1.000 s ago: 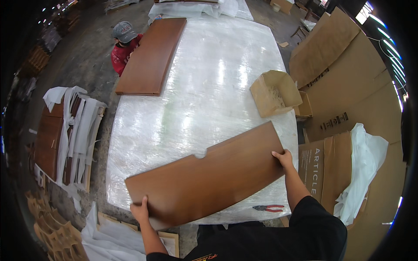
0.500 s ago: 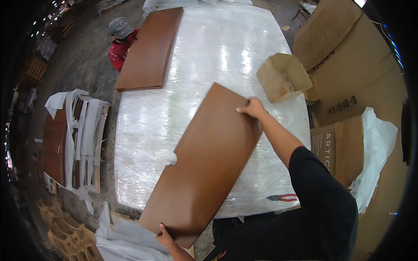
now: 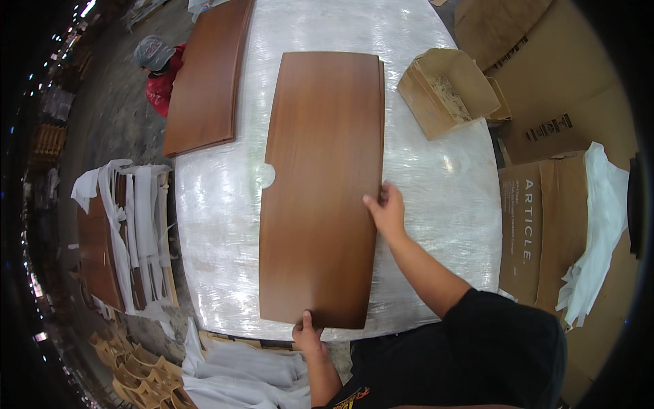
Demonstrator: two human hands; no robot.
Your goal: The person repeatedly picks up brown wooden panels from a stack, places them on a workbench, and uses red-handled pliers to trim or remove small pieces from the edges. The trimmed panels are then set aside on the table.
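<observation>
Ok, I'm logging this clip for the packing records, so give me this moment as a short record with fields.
Surface: table wrapped in clear plastic film
Main item: brown wooden panel, lying flat, notch in its left edge
Left hand: gripping the panel's near edge
Right hand: on the panel's right edge
Also on table: second wooden panel, open cardboard box

bare wrapped table (image 3: 218, 225) is left open between the brown panel (image 3: 323, 184) and the second panel (image 3: 204, 75); passage on the right is narrowed by an open cardboard box (image 3: 446, 92).
</observation>
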